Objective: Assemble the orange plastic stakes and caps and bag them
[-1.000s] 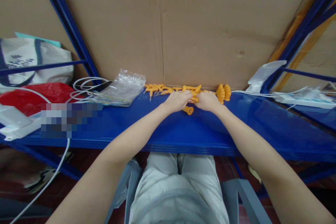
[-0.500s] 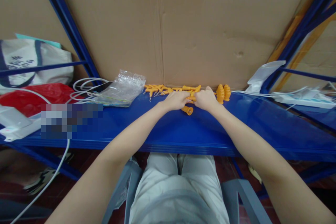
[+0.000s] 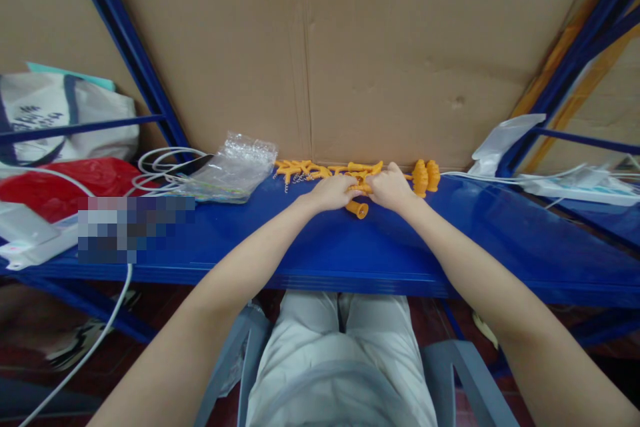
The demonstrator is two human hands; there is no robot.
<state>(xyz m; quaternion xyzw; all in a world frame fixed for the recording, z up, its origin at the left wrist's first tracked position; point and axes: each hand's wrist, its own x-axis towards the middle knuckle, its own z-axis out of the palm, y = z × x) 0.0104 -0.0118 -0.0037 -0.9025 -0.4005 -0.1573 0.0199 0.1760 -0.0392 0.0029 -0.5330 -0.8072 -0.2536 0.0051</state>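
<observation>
Between my two hands is a yellow-orange plastic piece, partly covered by fingers. My left hand is closed on its left side, and my right hand pinches it from the right. Just below them, a yellow-orange tube-shaped part lies on the blue shelf with its round end toward me. Behind my left hand lie branch-like yellow-orange parts with small dark coils near them. A longer yellow-orange part rests behind both hands. Two ribbed yellow-orange parts stand right of my right hand.
The blue shelf meets a cardboard wall. A clear plastic bag and white cables lie left, near a red bag. A power strip sits at right. Blue posts frame the sides.
Both hands stay almost in place around the yellow-orange piece, with the fingers shifting slightly; more of the piece shows between them. The parts lying on the shelf have not moved.
</observation>
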